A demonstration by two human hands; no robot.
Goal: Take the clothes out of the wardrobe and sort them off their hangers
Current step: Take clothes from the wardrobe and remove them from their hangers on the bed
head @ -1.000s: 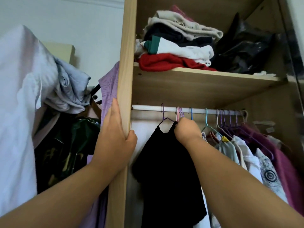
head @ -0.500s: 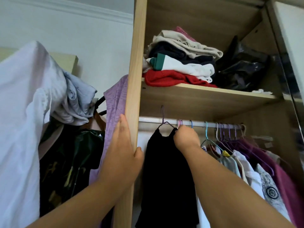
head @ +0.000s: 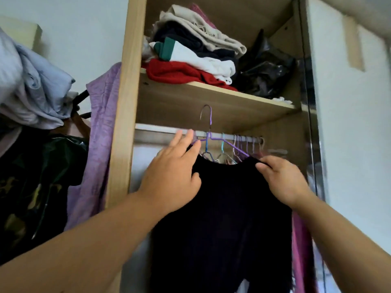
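A black garment (head: 224,218) hangs on a purple wire hanger (head: 208,125), held off the white rail (head: 160,129) in front of the wardrobe opening. My right hand (head: 283,180) pinches the garment's right shoulder. At the left shoulder my left hand (head: 171,176) lies on the cloth, fingers stretched up toward the hanger's arm and thumb against the fabric. More hangers (head: 243,144) with clothes stay on the rail behind, mostly hidden by the black garment.
Folded clothes (head: 190,58) and a black plastic bag (head: 264,70) fill the shelf (head: 211,96) above the rail. A purple cloth (head: 99,144) hangs beside the wardrobe's left post (head: 127,102). Piled garments (head: 31,92) sit at far left. A white wall is at right.
My left hand left the wardrobe post and came to the black garment's left shoulder. My right hand lifted the hanger off the rail and now pinches the right shoulder. The garment moved toward me.
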